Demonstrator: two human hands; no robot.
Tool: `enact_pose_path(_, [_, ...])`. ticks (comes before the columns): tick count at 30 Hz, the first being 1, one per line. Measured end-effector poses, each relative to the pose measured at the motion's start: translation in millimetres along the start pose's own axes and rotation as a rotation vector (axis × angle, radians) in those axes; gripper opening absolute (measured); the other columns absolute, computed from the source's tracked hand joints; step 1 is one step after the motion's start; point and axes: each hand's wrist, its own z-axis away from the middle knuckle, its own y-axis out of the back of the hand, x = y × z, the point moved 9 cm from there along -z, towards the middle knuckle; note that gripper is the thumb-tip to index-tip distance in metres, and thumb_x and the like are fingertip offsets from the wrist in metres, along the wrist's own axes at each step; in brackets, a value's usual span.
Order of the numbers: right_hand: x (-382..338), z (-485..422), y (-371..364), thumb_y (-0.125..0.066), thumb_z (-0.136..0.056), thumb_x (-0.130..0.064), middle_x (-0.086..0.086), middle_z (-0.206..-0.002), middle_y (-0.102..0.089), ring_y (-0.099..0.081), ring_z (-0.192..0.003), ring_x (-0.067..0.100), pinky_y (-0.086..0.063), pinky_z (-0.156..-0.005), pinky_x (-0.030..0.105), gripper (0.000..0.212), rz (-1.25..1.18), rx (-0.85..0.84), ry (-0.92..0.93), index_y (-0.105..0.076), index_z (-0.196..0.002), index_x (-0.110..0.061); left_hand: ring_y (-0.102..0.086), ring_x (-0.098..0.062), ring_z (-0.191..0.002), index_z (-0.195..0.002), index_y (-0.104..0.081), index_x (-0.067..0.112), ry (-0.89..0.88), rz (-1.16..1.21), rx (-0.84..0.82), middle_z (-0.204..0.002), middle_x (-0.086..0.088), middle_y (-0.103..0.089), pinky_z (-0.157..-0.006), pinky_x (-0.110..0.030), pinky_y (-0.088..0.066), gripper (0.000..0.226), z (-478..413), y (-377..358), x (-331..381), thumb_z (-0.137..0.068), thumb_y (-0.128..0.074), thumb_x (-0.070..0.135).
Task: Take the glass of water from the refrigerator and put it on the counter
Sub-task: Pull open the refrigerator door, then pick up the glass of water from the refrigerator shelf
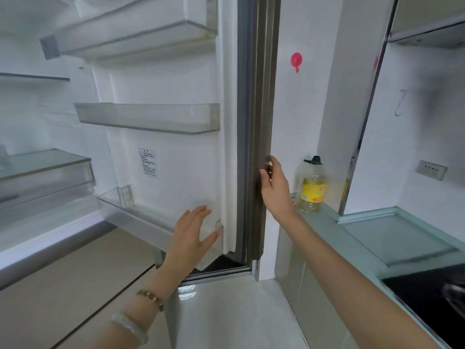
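The refrigerator stands open, and its right door (176,157) shows its white inner side with several clear, empty door bins. My left hand (192,233) is spread open just in front of the lowest door bin (141,215), holding nothing. My right hand (275,187) grips the door's outer grey edge (256,147). No glass of water shows clearly. A faint clear shape (201,205) sits by my left fingertips, too blurred to identify. The pale green counter (392,238) runs along the right.
A yellow-labelled oil bottle (312,187) stands on the counter's near-left corner beside the door edge. A black cooktop (427,298) lies at the lower right. Glass shelves and a drawer (45,172) fill the fridge interior at left. A red hook (296,60) sticks to the wall.
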Motion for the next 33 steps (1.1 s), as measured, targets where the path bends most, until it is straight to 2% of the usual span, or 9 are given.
enact_pose_path(2, [7,-7,1,-0.038,-0.101,-0.018,0.012,-0.139,-0.051,-0.049,-0.127,0.026,-0.035,-0.109,0.036,0.045,0.004,0.02,-0.024,-0.032,-0.145,-0.01,-0.064,-0.034,-0.114,-0.115,-0.067,-0.003,-0.088,-0.006,-0.016,-0.122,-0.018,-0.067,-0.109,-0.045,-0.034,0.058,-4,-9,5,-0.092,-0.052,0.048])
enact_pose_path(5, [17,-16,3,-0.037,-0.101,-0.017,0.017,-0.134,-0.055,-0.052,-0.122,0.03,-0.037,-0.107,0.043,0.042,0.011,0.052,-0.056,-0.035,-0.142,-0.009,-0.068,-0.035,-0.107,-0.112,-0.07,-0.004,-0.239,-0.037,0.04,-0.117,-0.02,-0.069,-0.101,-0.055,-0.04,0.039,-9,-16,14,-0.08,-0.077,0.018])
enact_pose_path(7, [22,-21,4,-0.038,-0.101,-0.016,0.015,-0.133,-0.056,-0.054,-0.121,0.029,-0.039,-0.106,0.041,0.041,0.014,0.074,-0.075,-0.037,-0.142,-0.009,-0.069,-0.035,-0.106,-0.111,-0.071,-0.003,-0.325,-0.047,0.019,-0.116,-0.019,-0.07,-0.097,-0.059,-0.043,0.045,-11,-23,20,-0.07,-0.085,0.006])
enact_pose_path(12, [35,-30,5,-0.039,-0.101,-0.021,0.013,-0.137,-0.054,-0.05,-0.126,0.028,-0.038,-0.107,0.044,0.042,0.028,0.119,-0.117,-0.041,-0.14,-0.007,-0.067,-0.024,-0.113,-0.116,-0.072,0.008,-0.475,-0.12,-0.05,-0.123,-0.007,-0.069,-0.099,-0.05,-0.048,0.033,-12,-35,29,-0.092,-0.052,0.019])
enact_pose_path(14, [36,-33,5,-0.038,-0.101,-0.022,0.012,-0.139,-0.053,-0.049,-0.128,0.028,-0.038,-0.107,0.043,0.042,0.047,0.127,-0.12,-0.041,-0.141,-0.008,-0.067,-0.023,-0.114,-0.117,-0.071,0.007,-0.484,-0.139,-0.071,-0.122,-0.007,-0.069,-0.099,-0.051,-0.048,0.031,-15,-39,31,-0.092,-0.057,0.018])
enact_pose_path(18, [38,-37,6,-0.037,-0.101,-0.021,0.011,-0.139,-0.053,-0.05,-0.127,0.026,-0.038,-0.107,0.04,0.042,0.051,0.136,-0.124,-0.041,-0.141,-0.009,-0.064,-0.022,-0.119,-0.122,-0.068,0.008,-0.464,-0.154,-0.11,-0.126,-0.006,-0.068,-0.105,-0.05,-0.043,0.036,-17,-44,31,-0.087,-0.071,0.014])
enact_pose_path(26, [38,-39,8,-0.038,-0.101,-0.021,0.013,-0.141,-0.049,-0.048,-0.128,0.027,-0.037,-0.107,0.04,0.043,0.061,0.127,-0.12,-0.038,-0.143,-0.009,-0.029,-0.011,-0.146,-0.147,-0.042,0.017,-0.348,-0.089,-0.271,-0.153,0.004,-0.04,-0.118,-0.024,0.007,0.052,-17,-56,21,-0.101,-0.039,0.042])
enact_pose_path(29, [27,-32,18,-0.041,-0.1,-0.018,0.012,-0.144,-0.04,-0.041,-0.131,0.025,-0.034,-0.111,0.041,0.047,0.006,0.233,-0.087,-0.031,-0.144,-0.006,-0.035,-0.007,-0.139,-0.142,-0.05,0.017,-0.273,0.123,-0.238,-0.147,0.006,-0.047,-0.115,-0.013,0.002,0.045,-22,-46,20,-0.1,-0.051,0.033])
enact_pose_path(33, [-21,-10,32,-0.048,-0.094,-0.013,0.003,-0.119,-0.042,-0.047,-0.113,0.023,-0.043,-0.097,0.039,0.033,-0.066,0.427,0.148,-0.043,-0.125,-0.004,-0.051,-0.005,-0.121,-0.122,-0.065,0.023,0.097,0.493,-0.167,-0.125,0.014,-0.059,-0.106,-0.02,-0.037,0.026,-32,-23,-9,-0.097,-0.058,0.023])
